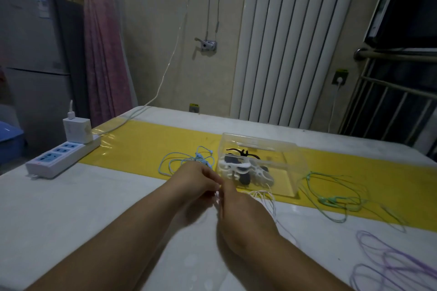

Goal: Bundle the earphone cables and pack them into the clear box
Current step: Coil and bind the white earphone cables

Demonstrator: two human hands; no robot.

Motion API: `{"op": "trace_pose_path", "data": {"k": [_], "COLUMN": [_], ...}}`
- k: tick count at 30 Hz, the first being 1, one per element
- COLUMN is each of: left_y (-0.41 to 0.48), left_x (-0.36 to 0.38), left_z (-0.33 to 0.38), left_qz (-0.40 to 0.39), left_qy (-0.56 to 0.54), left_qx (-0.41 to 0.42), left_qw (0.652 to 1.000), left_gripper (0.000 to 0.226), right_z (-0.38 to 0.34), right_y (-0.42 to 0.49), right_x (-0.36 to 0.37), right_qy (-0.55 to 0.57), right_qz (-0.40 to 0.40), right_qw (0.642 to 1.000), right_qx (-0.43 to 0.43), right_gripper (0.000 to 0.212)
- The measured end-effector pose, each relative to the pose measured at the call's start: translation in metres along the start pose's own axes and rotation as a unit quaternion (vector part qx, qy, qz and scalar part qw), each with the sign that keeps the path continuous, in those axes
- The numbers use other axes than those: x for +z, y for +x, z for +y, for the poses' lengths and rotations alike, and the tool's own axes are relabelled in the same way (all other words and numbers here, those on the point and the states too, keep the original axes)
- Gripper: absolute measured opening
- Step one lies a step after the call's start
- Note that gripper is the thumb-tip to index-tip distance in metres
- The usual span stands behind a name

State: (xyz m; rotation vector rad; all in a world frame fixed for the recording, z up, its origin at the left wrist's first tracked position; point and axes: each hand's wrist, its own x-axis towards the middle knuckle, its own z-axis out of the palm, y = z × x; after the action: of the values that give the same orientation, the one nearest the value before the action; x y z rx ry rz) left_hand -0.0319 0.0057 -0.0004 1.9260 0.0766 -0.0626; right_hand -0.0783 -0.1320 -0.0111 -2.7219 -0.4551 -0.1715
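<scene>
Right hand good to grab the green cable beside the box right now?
Probably not yet: the right hand seems busy pinching the white cable together with the left hand. The table between it and the green cable looks unobstructed.

Four earphone cables: blue, white, green, purple; one clear box; one power strip; one charger.

The left hand and right hand are bare. The left forearm and right forearm are bare too, uncovered down to the lower edge of the view. The fingertips are blurred, so finer detail there cannot be made out.
</scene>
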Motion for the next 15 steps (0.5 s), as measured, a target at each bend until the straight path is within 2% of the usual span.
{"op": "trace_pose_path", "data": {"k": [5, 9, 15], "left_y": [0.009, 0.011, 0.012], "left_x": [0.018, 0.033, 0.045], "left_z": [0.005, 0.013, 0.008], "left_qz": [-0.006, 0.0, 0.03], "left_qy": [0.141, 0.179, 0.221], "left_qx": [0.047, 0.086, 0.127], "left_qw": [0.989, 0.98, 0.966], "left_gripper": [0.013, 0.015, 0.018], "right_z": [0.013, 0.02, 0.03], "right_y": [-0.005, -0.009, -0.009], "right_x": [-0.009, -0.02, -0.022], "right_qy": [-0.12, -0.167, -0.188], "right_qz": [0.025, 0.027, 0.026], "right_qw": [0.992, 0.985, 0.982], "right_qx": [-0.017, -0.019, -0.004], "right_gripper": [0.032, 0.025, 0.032]}}
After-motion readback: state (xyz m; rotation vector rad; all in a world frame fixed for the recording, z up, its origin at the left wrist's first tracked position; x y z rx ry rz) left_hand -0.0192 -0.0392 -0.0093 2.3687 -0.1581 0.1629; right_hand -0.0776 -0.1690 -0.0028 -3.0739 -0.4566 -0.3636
